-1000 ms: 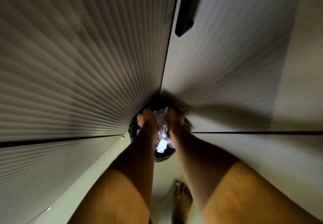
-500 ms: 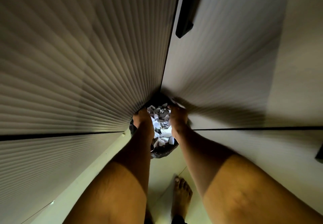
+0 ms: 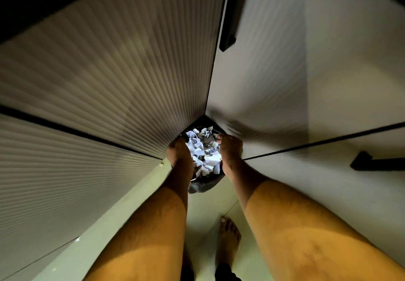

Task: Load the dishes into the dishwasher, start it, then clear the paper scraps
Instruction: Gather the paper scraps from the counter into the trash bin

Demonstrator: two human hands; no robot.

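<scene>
At the centre of the frame, down in the corner where two cabinet fronts meet, I see a black bin bag (image 3: 202, 185) full of torn paper scraps (image 3: 202, 151), white with dark print. Both my arms reach down to it from the bottom of the frame. My left hand (image 3: 178, 154) is at the left edge of the bag's mouth, its back turned to me; the fingers look curled over the rim, though their tips are hidden, so I cannot tell for sure whether they grip it. My right hand (image 3: 230, 148) is at the right edge, fingers curled inward and closed on the rim or on scraps just beside it; which of the two I cannot make out. The scraps lie between the two hands, heaped up to the mouth of the bag.

The ribbed cabinet front (image 3: 109, 83) fills the upper left of the frame, with a dark seam running across it. A smooth cabinet door (image 3: 274, 83) fills the upper right, with a black handle (image 3: 232, 13) near the top centre and another black handle (image 3: 377, 163) at the right edge. Below the bag, a pale floor (image 3: 206, 219) shows between my arms, and a bare foot (image 3: 229, 237) stands on it at lower centre.
</scene>
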